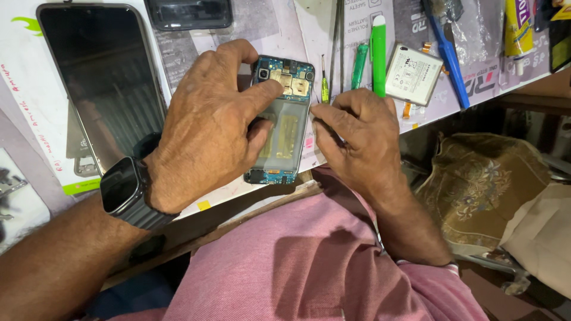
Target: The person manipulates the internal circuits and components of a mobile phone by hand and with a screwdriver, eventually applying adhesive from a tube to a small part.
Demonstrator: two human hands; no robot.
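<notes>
Here the left hand (208, 128) is pinning the opened phone (284, 122) on the cluttered worktable (250, 27); the right hand (357, 139) is pinching its edge.

Bright, even daylight, soft shadows (faint reflections on dark glass), sharp focus.

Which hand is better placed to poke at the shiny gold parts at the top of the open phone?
Probably the left hand: its thumb already rests on the gold parts at the top of the open phone. The right hand sits at the phone's side edge.
</notes>
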